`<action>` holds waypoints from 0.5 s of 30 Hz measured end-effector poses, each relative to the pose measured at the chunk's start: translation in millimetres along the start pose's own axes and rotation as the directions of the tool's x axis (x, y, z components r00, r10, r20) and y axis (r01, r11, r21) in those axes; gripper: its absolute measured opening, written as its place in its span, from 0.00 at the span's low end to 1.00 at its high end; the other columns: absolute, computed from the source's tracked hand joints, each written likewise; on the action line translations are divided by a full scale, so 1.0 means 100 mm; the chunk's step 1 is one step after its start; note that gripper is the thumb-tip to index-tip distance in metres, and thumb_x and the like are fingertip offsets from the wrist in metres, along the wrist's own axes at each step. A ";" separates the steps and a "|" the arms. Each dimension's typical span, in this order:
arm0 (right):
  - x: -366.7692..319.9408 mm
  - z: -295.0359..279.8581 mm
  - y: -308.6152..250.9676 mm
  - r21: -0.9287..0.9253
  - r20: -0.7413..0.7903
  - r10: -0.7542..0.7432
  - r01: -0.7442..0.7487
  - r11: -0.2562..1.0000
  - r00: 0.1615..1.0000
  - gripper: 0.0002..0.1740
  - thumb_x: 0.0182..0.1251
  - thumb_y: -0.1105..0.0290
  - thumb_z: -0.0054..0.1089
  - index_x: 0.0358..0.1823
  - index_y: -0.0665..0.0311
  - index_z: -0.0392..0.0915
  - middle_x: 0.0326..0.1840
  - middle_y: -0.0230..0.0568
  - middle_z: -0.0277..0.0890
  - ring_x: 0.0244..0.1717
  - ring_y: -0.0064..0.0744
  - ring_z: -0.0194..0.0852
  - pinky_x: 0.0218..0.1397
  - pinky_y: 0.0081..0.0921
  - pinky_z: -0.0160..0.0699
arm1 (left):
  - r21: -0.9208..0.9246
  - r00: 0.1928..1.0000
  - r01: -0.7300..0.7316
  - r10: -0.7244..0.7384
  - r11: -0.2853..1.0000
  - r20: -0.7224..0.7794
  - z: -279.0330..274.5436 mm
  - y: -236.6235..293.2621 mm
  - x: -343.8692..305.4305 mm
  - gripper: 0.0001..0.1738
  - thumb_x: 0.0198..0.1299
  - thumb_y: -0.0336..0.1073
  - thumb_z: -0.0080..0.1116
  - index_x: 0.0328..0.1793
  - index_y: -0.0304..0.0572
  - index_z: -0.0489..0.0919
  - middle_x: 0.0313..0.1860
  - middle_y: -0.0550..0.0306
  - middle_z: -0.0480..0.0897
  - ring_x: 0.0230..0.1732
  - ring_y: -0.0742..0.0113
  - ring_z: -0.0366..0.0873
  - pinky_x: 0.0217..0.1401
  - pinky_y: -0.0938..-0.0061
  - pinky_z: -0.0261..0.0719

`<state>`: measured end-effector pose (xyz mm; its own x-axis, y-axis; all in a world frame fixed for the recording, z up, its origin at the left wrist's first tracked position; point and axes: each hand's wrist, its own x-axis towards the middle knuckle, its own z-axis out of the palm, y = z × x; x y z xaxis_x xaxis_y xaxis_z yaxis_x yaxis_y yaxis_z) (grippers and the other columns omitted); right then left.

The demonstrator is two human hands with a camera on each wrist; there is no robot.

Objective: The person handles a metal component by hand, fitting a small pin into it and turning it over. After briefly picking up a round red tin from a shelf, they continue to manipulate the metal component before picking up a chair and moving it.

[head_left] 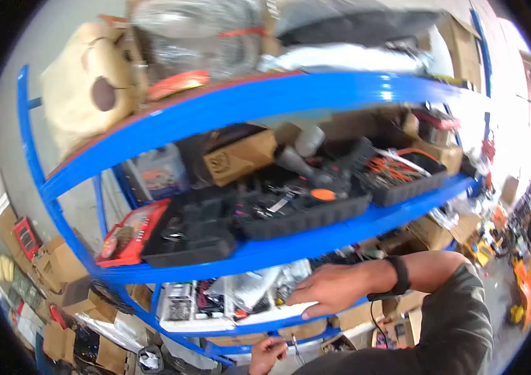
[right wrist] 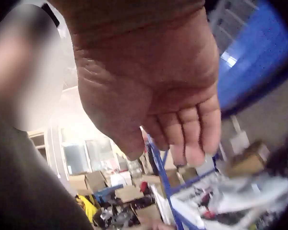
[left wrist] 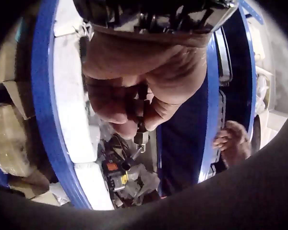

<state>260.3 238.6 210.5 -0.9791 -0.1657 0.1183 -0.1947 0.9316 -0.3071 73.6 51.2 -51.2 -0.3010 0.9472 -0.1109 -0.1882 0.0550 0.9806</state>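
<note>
- The left hand (left wrist: 146,74) pinches a small dark object with a metal tip (left wrist: 141,139).
- The right hand (head_left: 337,289), released, is near the lower blue metal shelf (head_left: 259,328)'s front edge.

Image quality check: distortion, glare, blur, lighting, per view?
Head: fisheye bows the upper beam, which also carries a glare spot; right edge blown out, image soft. Left wrist: black corners, dim light, left hand partly shadowed. Right wrist: right hand dark against overexposure behind; glare patch on blue metal; oval at left blurred out.
</note>
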 end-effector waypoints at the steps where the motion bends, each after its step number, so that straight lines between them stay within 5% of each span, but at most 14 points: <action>1: -0.22 0.34 0.19 0.012 0.084 0.102 -0.104 0.995 0.991 0.22 0.68 0.57 0.58 0.55 0.64 0.70 0.40 0.56 0.78 0.43 0.62 0.78 0.43 0.52 0.76 | 0.025 0.999 -0.047 0.046 0.999 0.014 0.14 0.04 0.04 0.06 0.61 0.26 0.63 0.43 0.31 0.82 0.27 0.56 0.83 0.24 0.71 0.79 0.26 0.78 0.75; 3: -0.64 0.68 0.33 0.096 0.260 0.304 -0.338 0.936 0.916 0.30 0.70 0.54 0.57 0.65 0.64 0.65 0.44 0.55 0.80 0.46 0.60 0.80 0.45 0.50 0.77 | 0.047 0.993 -0.120 0.118 0.992 0.029 0.50 0.14 0.10 0.07 0.62 0.24 0.63 0.45 0.31 0.82 0.28 0.56 0.83 0.25 0.72 0.80 0.27 0.78 0.76; 4: -0.87 0.97 0.45 0.223 0.212 0.352 -0.396 0.891 0.912 0.30 0.73 0.53 0.56 0.67 0.65 0.63 0.44 0.54 0.81 0.45 0.53 0.83 0.44 0.44 0.79 | 0.051 0.990 -0.142 0.141 0.989 0.030 0.68 0.20 0.11 0.08 0.62 0.23 0.63 0.46 0.31 0.82 0.28 0.56 0.84 0.27 0.72 0.81 0.28 0.78 0.77; 6: -1.22 1.41 0.59 0.553 0.052 0.354 -0.322 0.768 0.934 0.29 0.75 0.54 0.55 0.68 0.65 0.63 0.44 0.53 0.82 0.44 0.42 0.84 0.44 0.37 0.80 | 0.053 0.990 -0.108 0.103 0.993 0.093 1.10 0.30 0.16 0.10 0.62 0.22 0.63 0.49 0.31 0.81 0.31 0.55 0.84 0.29 0.72 0.82 0.31 0.79 0.79; 8: -1.52 1.56 0.52 0.789 0.070 0.414 -0.304 0.534 0.908 0.25 0.76 0.55 0.55 0.60 0.70 0.69 0.41 0.47 0.80 0.44 0.32 0.83 0.44 0.32 0.81 | 0.027 0.975 -0.111 0.104 0.993 0.194 1.47 0.20 0.27 0.11 0.62 0.23 0.62 0.51 0.32 0.81 0.33 0.56 0.84 0.31 0.74 0.82 0.32 0.79 0.80; 11: -1.93 1.82 0.52 0.877 0.022 0.514 -0.263 0.402 0.858 0.21 0.77 0.58 0.54 0.58 0.69 0.70 0.40 0.42 0.80 0.40 0.27 0.82 0.42 0.29 0.82 | 0.210 0.963 -0.083 0.024 0.974 0.269 1.82 0.09 0.41 0.12 0.63 0.23 0.61 0.53 0.33 0.80 0.33 0.58 0.84 0.32 0.76 0.81 0.33 0.80 0.81; 15: -2.31 1.92 0.51 0.925 -0.013 0.579 -0.210 0.317 0.815 0.18 0.77 0.61 0.55 0.56 0.68 0.71 0.40 0.40 0.80 0.40 0.25 0.81 0.42 0.27 0.82 | 0.210 0.957 -0.026 -0.036 0.977 0.289 2.24 0.12 0.45 0.10 0.65 0.26 0.61 0.52 0.33 0.80 0.33 0.59 0.84 0.32 0.77 0.81 0.34 0.81 0.81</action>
<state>465.2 262.1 -13.7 -0.9103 0.4082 -0.0692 0.0893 0.0304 -0.9955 267.0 165.0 -8.5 -0.0114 0.9954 -0.0949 0.0203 0.0951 0.9953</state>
